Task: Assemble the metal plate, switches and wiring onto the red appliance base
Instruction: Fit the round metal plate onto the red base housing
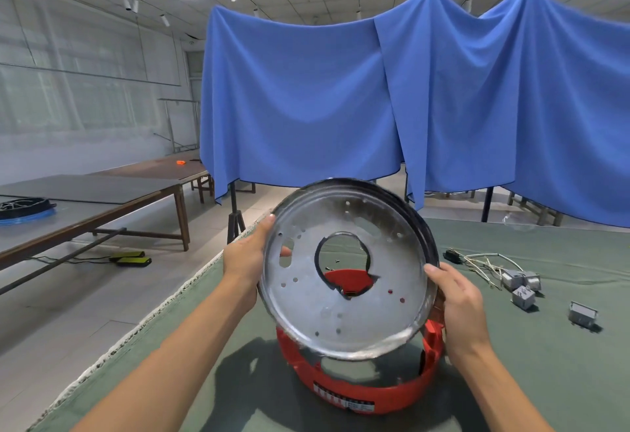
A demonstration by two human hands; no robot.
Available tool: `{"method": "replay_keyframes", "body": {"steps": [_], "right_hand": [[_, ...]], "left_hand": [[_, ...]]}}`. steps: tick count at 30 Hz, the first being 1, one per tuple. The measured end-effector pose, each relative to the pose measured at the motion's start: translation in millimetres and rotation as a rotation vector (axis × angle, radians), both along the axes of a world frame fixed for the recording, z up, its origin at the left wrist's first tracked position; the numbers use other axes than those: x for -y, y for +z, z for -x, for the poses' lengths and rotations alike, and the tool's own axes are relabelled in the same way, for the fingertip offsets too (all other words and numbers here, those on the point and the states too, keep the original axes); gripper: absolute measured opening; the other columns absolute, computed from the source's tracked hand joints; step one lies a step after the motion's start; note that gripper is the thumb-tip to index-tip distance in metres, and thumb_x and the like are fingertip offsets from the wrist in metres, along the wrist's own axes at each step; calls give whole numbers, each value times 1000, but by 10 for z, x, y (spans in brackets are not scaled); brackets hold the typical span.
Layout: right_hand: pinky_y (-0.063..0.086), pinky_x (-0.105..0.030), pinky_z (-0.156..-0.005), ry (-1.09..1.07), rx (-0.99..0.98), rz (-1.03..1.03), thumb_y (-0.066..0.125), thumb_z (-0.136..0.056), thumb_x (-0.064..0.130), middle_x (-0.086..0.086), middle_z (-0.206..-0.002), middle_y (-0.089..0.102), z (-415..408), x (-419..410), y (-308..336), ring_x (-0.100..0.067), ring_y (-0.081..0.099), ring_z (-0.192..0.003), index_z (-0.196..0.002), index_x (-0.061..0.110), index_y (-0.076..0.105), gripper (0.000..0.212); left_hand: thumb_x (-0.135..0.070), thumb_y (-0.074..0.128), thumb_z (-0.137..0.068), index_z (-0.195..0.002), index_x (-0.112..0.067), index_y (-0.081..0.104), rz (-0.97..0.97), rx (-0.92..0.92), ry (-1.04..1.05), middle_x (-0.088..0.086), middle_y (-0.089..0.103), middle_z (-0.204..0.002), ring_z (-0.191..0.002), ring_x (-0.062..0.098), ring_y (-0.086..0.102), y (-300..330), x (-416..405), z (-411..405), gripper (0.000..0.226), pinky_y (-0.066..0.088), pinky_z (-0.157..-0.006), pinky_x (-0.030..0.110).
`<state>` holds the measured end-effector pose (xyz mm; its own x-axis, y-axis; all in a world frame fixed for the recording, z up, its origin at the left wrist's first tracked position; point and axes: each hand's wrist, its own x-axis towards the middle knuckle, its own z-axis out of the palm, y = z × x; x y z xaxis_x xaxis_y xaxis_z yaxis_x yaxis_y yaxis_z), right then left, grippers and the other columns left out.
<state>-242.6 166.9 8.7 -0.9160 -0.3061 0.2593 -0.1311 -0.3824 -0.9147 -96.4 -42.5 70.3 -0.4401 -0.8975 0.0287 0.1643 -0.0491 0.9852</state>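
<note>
both arms stretched forward, left hand (243,257) gripping the left rim of the round metal plate (347,271) with fingers curled behind it, right hand (458,298) clasping the right rim, thumb on the face. plate held tilted up in the air just above the red appliance base (361,387): shiny, dished, punched with small holes around a large central opening. grey boxy switches (523,290) and pale wiring (484,261) lying on the green cloth table (545,380), well to the right.
</note>
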Motion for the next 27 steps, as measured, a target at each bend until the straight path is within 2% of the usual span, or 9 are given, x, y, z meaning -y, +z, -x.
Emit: {"method": "replay_keyframes", "body": {"steps": [2,5,8,12,15,18,21,24,27], "right_hand": [[48,-43,-79,-2,44,55,56,-91,14,-16,-91,69,23,-23,36,-26,61,-85,-88,6,71,17],[48,-46,-85,14,106,79,57,-91,18,-18,-94,70,41,-66,70,-28,62,-87,-89,4,74,22],[51,-44,-81,-75,118,45,61,-90,22,-10,-86,74,49,-87,50,-26,65,-82,-80,10,77,22],[55,-30,-75,-277,129,60,64,-90,26,5,-77,74,64,-63,18,-12,67,-76,-85,11,76,19],[47,-12,-58,-417,176,119,62,-92,25,21,-60,67,106,-43,-5,9,58,-57,-84,18,70,14],[47,-26,-73,-463,231,112,60,-93,28,7,-82,68,117,-15,-55,-8,61,-77,-98,17,67,14],[44,-30,-72,-458,244,82,60,-92,29,3,-85,64,113,6,-85,-14,59,-78,-94,20,61,9],[47,-34,-72,-371,263,21,61,-91,29,2,-80,64,107,7,-82,-17,59,-74,-83,21,59,11],[47,-38,-75,-299,248,-67,64,-88,27,-7,-87,65,128,-31,-57,-23,58,-77,-83,19,59,11]], "left_hand": [[-49,66,-82,-75,-9,73,68,87,-93,9,72,-63,-42,13,62,113,19,20,41,42,-35,17],[-55,64,-81,-82,-9,74,172,233,-227,8,73,-68,-43,11,61,288,14,54,47,42,-37,16],[-57,61,-83,-87,-8,73,230,299,-290,6,73,-68,-43,9,62,387,-30,96,50,42,-38,15],[-53,52,-89,-95,-14,68,83,190,-314,8,73,-82,-64,19,66,344,-91,125,43,53,-64,29],[-45,52,-92,-94,-9,66,83,177,-269,6,67,-82,-66,18,61,220,-174,115,39,53,-53,24],[-25,56,-94,-105,-4,61,152,224,-289,12,66,-93,-66,20,61,82,-330,122,24,58,-54,33],[-4,51,-94,-112,-9,52,204,221,-263,11,63,-95,-65,23,64,33,-456,175,19,55,-43,32],[-1,44,-93,-101,-14,57,306,184,-144,10,65,-93,-75,30,65,64,-454,223,21,57,-56,38],[-2,43,-93,-81,-12,59,474,212,-82,2,58,-71,-66,20,51,123,-337,197,22,41,-58,27]]}}
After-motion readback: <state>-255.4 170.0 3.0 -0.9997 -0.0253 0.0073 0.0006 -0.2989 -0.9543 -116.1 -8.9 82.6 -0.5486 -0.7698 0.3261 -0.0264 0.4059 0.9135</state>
